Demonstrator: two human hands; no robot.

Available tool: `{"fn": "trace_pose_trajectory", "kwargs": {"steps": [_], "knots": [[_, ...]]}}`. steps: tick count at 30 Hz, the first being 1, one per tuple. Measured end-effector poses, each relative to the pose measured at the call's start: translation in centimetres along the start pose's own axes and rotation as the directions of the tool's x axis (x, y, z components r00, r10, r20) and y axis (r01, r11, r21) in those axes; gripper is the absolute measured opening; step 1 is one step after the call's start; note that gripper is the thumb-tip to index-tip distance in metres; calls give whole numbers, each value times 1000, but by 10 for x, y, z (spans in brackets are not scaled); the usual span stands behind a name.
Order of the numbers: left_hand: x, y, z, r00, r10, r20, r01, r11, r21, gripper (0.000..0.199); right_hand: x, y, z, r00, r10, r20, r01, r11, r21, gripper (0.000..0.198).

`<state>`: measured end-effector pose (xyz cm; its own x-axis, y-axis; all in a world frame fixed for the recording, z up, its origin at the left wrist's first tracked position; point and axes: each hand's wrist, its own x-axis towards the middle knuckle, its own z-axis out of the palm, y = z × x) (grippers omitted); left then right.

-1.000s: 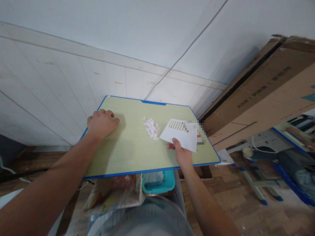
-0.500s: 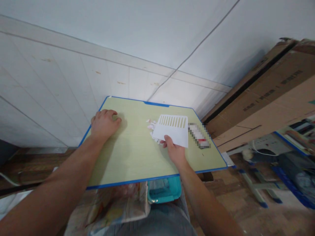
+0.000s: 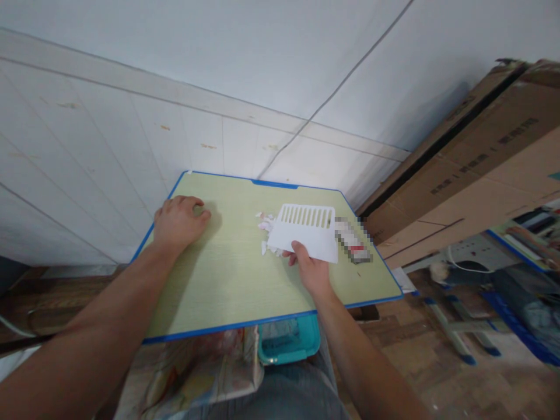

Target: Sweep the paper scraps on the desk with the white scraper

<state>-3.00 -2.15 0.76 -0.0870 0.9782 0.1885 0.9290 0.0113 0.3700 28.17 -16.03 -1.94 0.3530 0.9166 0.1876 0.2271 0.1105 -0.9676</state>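
A flat white slotted plastic piece (image 3: 301, 236), with a row of long openings along its far side, is gripped by my right hand (image 3: 311, 271). My thumb lies on top of it and the fingers curl underneath. Scraps of white torn paper (image 3: 265, 223) lie on the desktop by its left edge, some partly covered by it. My left hand (image 3: 180, 221) rests at the left side of the pale green desktop (image 3: 231, 280), fingers loosely bent and thumb apart, holding nothing.
A blurred-out white and red object (image 3: 353, 242) lies right of the slotted piece. Below the desk's front edge are a teal bin (image 3: 291, 354) and a printed cloth bag (image 3: 219, 373). Large cardboard boxes (image 3: 472, 169) lean at the right. A wall (image 3: 210, 131) borders the back.
The slotted piece has tilted slightly in my right hand, and more paper scraps show at its left edge. My left hand has hardly moved; the view has shifted a little.
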Motion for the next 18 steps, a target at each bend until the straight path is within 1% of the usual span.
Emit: {"fn": "trace_pose_trajectory", "kwargs": {"steps": [3, 5, 9, 11, 14, 16, 18], "knots": [[-1, 2, -2, 1000, 3, 15, -3, 1000, 24, 54, -1, -4, 0, 1000, -5, 18, 6, 1000, -29, 36], [-2, 5, -4, 1000, 2, 19, -2, 1000, 28, 54, -2, -6, 1, 999, 3, 41, -2, 1000, -21, 36], [-4, 9, -8, 1000, 1, 17, -2, 1000, 17, 55, -2, -8, 2, 999, 15, 51, -15, 1000, -5, 38], [-5, 10, -9, 1000, 3, 20, -3, 1000, 13, 56, -1, -6, 3, 999, 7, 47, -5, 999, -33, 43], [-6, 11, -10, 1000, 7, 22, -7, 1000, 18, 56, 2, -3, 3, 1000, -13, 2, 13, 996, -86, 47], [-6, 11, -10, 1000, 1, 17, -2, 1000, 19, 56, 2, -2, 2, 1000, -18, -15, 17, 997, -74, 46], [-6, 11, -11, 1000, 2, 22, -2, 1000, 13, 56, 0, -3, 1, 1000, -9, 4, 10, 999, -31, 43]]}}
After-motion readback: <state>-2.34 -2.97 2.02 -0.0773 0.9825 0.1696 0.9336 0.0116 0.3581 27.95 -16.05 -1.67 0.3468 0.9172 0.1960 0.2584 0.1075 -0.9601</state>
